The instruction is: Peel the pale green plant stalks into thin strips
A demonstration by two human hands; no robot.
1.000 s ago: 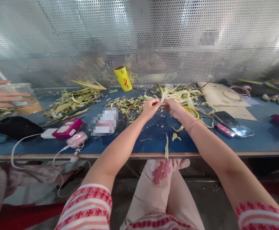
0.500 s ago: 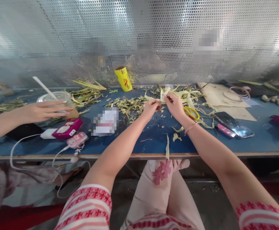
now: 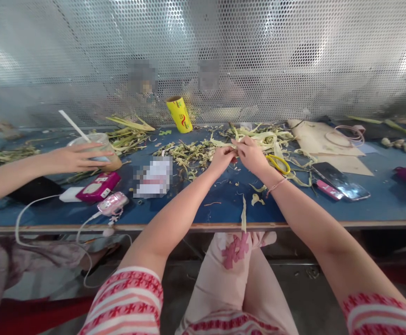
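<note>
The left hand and the right hand meet over the table, their fingers bent tip to tip. What they pinch is hidden, so I cannot tell if they grasp something. The pale leaf strips lie just beyond, toward the far right. The step seems to be fine fingertip work; the next move probably calls for a light, precise pinch, because the strips look thin.
</note>
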